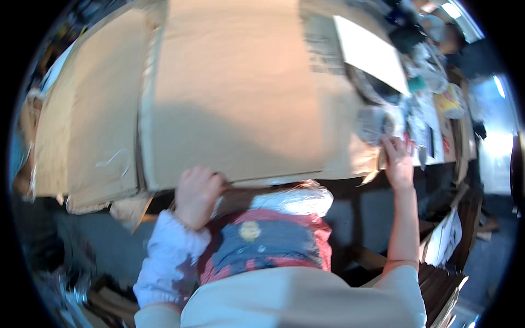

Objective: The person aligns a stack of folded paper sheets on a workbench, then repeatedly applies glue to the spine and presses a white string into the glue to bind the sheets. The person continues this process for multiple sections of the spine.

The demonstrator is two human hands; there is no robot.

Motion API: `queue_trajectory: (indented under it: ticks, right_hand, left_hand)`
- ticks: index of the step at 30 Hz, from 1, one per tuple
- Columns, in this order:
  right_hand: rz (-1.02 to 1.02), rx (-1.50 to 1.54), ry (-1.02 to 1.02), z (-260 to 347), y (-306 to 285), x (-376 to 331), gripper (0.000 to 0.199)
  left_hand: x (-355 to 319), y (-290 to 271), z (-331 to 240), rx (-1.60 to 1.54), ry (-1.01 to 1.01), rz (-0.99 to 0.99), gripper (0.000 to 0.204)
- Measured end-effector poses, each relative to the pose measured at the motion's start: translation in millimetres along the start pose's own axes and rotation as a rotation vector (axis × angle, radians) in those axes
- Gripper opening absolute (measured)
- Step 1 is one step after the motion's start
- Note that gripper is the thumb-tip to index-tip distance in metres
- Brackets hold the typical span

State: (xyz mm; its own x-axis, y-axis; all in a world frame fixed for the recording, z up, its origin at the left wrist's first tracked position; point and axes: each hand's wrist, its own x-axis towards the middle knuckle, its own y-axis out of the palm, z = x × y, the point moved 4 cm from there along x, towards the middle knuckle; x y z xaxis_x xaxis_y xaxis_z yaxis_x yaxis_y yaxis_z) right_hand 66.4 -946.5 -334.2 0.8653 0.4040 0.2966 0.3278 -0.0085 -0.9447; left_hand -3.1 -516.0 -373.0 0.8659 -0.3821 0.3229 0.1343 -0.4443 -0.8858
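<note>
Hands first, left to right: our left hand (197, 194), sleeve in pale lilac, is curled closed over the near edge of the big cardboard sheet (229, 93), fingers wrapped under the edge, knuckles up. Left of that hand a second cardboard flap (82, 126) slopes away, with a strip of clear tape peeling on it and torn scraps hanging off its lower corner. We note the main sheet lies flat and broad across the work surface, filling most of the upper view, its near edge running from our left hand across to our right. Below that edge, close to our chest, sits a bundle in red and blue-grey fabric (268, 246) with a clear plastic bag (295, 199) on top. Our right hand (398, 161), bare-armed, reaches out to the far right corner of the cardboard, fingers extended up against a roll of tape (374, 124); we cannot tell whether it grips the roll or only touches it. Beyond it, a white board (369, 52) lies tilted, and a cluttered table (437, 126) of small items runs along the right rim, too blurred to sort
</note>
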Motion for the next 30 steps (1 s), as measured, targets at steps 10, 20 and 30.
queue_trajectory:
  ticks: [10,20,30]
  right_hand:
    - [-0.399,0.713,0.846,-130.8,44.0,93.8,0.03]
    - [-0.37,0.702,0.914,-130.1,37.1,100.9,0.03]
    - [-0.54,0.877,0.795,-40.4,-43.2,108.8,0.02]
  left_hand:
    - [6.2,-4.7,-7.0,0.035,-0.164,-0.07,0.031]
    - [-77.2,74.8,-0.2,-0.217,-0.206,0.224,0.012]
    - [-110.3,24.0,-0.5,-0.665,-0.708,0.319,0.008]
